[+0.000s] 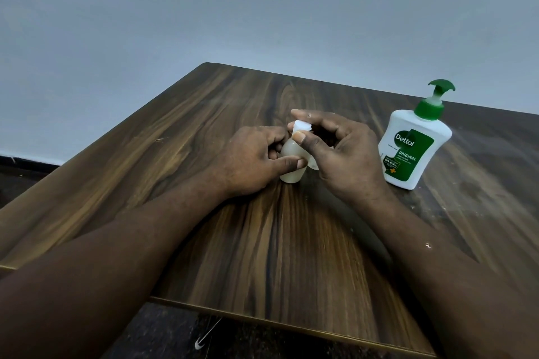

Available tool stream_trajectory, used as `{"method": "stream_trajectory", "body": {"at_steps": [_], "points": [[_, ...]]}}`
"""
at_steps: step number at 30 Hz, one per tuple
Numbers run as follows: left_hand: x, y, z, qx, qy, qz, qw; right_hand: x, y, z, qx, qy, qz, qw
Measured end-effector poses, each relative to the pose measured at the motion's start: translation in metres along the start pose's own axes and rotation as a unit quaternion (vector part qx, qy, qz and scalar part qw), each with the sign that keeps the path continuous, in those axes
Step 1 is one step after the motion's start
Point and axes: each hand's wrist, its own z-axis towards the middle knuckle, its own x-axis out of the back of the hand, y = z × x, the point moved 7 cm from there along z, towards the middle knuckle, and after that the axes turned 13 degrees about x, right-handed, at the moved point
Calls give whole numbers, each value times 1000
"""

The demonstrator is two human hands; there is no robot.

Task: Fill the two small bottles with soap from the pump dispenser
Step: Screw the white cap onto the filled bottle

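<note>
Bottle (291, 176) stands upright on the table (204, 125), mid-board, well left of the dispenser (414, 148). Left hand (248, 160) wraps its body, thumb across the front. Right hand (347, 154) pinches the cap (302, 126) between thumb and forefinger. I cannot tell whether the cap is going on or coming off, nor how full the bottle is. Either way, the turn wants the base flat on the wood and a firm but gentle left grip, so soft walls squeeze no soap out. The right fingertips alone should make the twist. Something pale just behind the right palm may be the second bottle (315, 167), mostly hidden.
</note>
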Motion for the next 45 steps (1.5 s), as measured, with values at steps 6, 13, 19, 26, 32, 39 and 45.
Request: {"method": "stream_trajectory", "body": {"at_steps": [6, 13, 19, 26, 32, 39, 45], "points": [[2, 5, -3, -11, 27, 18, 999, 2, -6, 1, -9, 39, -32, 999], [8, 16, -9, -23, 78, 66, 995, 1, -12, -4, -4, 68, -113, 991], [6, 10, -3, -9, 60, 50, 997, 4, -11, -1, 16, 52, -92, 994], [5, -3, 3, 7, 63, 26, 998, 25, -16, 1, 91, 124, -114, 981], [9, -10, 4, 54, 82, 15, 995, 48, -5, 5, 75, 199, -161, 964], [10, -14, 5, 77, 78, -10, 994, 44, 8, 7, 30, 138, -176, 974], [10, -14, 5, 74, 80, -10, 994, 36, 15, 9, 14, 78, -178, 981]]}}
